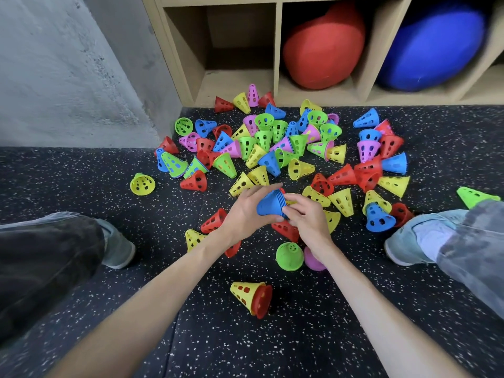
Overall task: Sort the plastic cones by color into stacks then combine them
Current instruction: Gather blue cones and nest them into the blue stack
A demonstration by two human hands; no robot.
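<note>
A pile of perforated plastic cones [275, 148] in red, yellow, green, blue and pink lies scattered on the speckled floor. Over its near edge I hold a small stack of blue cones [271, 203] between both hands. My left hand [245, 211] grips the narrow end from the left, and my right hand [306, 214] pinches the wide rims from the right. Below my hands stand a green cone stack [289, 255] and a pink stack [313, 261], the latter partly hidden by my right wrist. A yellow cone nested with a red one [252, 296] lies on its side nearer to me.
A wooden cubby shelf [278, 50] stands behind the pile, holding a red ball [324, 47] and a blue ball [433, 47]. A grey concrete wall [68, 72] is at left. My shoes rest at left [117, 246] and right [420, 236] of the cones.
</note>
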